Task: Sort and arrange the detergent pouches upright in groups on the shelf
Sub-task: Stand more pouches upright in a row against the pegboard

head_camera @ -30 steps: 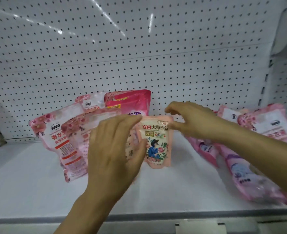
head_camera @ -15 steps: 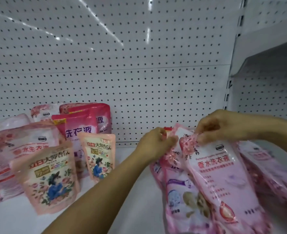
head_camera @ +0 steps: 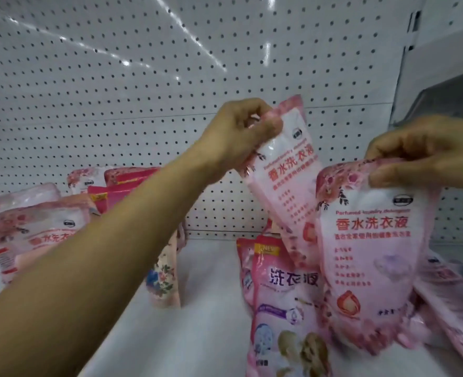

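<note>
My left hand grips the top corner of a pink floral detergent pouch and holds it up, tilted, above the shelf. My right hand pinches the top edge of a second pouch of the same kind, which hangs in front at the right. Below them a pink pouch with a purple label lies on the white shelf. At the left stand more pink floral pouches, darker pink pouches behind them, and a small peach pouch partly hidden by my left forearm.
A white pegboard back wall rises behind the shelf. A metal upright and another shelf bay border the right side. More pink pouches lie flat at the far right.
Both hands have lifted a pink floral pouch each off the right pile; the left one rose higher. One second ago they were at the small peach pouch, and the view has since turned right.
</note>
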A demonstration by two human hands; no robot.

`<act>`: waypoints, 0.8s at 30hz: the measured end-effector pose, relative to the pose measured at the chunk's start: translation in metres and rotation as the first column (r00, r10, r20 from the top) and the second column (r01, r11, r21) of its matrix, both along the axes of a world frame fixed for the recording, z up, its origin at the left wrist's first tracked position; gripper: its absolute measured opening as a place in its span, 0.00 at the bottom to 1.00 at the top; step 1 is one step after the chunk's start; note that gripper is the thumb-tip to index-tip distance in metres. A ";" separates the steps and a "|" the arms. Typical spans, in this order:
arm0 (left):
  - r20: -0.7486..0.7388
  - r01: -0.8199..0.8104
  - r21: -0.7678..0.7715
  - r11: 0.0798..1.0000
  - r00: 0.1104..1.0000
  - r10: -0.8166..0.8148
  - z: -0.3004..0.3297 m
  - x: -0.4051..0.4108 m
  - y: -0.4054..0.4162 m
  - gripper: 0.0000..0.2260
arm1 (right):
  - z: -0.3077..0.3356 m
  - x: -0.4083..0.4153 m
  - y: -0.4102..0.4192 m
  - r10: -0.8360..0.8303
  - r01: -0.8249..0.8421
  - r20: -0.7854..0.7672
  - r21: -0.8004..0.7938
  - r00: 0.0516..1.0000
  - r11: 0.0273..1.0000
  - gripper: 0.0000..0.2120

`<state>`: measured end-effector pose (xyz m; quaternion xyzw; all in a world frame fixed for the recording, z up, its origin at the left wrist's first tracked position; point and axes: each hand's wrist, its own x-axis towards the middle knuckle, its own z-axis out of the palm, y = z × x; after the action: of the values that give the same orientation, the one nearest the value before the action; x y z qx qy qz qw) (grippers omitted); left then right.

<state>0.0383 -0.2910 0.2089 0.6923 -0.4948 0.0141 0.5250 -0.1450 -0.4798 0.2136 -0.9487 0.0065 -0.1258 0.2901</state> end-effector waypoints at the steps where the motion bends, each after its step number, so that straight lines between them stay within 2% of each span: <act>1: 0.001 -0.022 -0.017 1.000 1.000 0.022 0.014 0.009 0.008 0.06 | 0.004 0.000 0.001 -0.019 0.020 0.040 -0.015 0.999 1.000 0.05; 3: -0.009 -0.096 -0.057 0.994 0.995 0.095 0.035 0.029 0.019 0.07 | 0.009 0.002 0.002 -0.056 0.060 0.087 -0.049 0.995 0.997 0.06; 5: -0.027 -0.177 -0.060 0.982 0.984 0.176 0.047 0.047 0.023 0.08 | 0.012 0.008 0.002 -0.111 0.121 0.146 -0.058 0.983 0.991 0.03; 9: -0.121 -0.317 0.010 0.948 0.941 0.316 0.040 0.082 0.012 0.08 | 0.018 0.024 0.003 -0.234 0.273 0.305 -0.092 0.923 0.958 0.06; 13: -0.198 -0.440 0.123 0.890 0.868 0.456 0.010 0.120 -0.004 0.02 | 0.024 0.038 0.008 -0.272 0.329 0.367 -0.101 0.889 0.939 0.04; 15: -0.221 -0.487 0.218 0.846 0.820 0.529 -0.009 0.135 -0.007 0.09 | 0.024 0.042 0.013 -0.272 0.325 0.388 -0.078 0.881 0.942 0.03; 17: -0.166 -0.519 0.312 0.795 0.795 0.584 -0.033 0.155 -0.009 0.17 | 0.025 0.047 0.018 -0.264 0.319 0.420 -0.064 0.868 0.946 0.02; 19: -0.128 -0.506 0.379 0.775 0.801 0.585 -0.050 0.166 -0.010 0.14 | 0.026 0.053 0.025 -0.260 0.301 0.426 -0.030 0.867 0.953 0.02; 21: -0.196 -0.476 0.366 0.800 0.801 0.566 -0.054 0.161 -0.011 0.05 | 0.027 0.060 0.029 -0.237 0.274 0.419 -0.029 0.876 0.961 0.01; 24: -0.342 -0.409 0.376 0.831 0.773 0.535 -0.050 0.152 -0.012 0.06 | 0.027 0.073 0.037 -0.205 0.240 0.403 -0.039 0.892 0.970 0.03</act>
<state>0.1899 -0.3029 0.1593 0.8472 -0.1703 -0.0774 0.4973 -0.0719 -0.4427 0.2407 -0.9082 0.0508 -0.3478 0.2271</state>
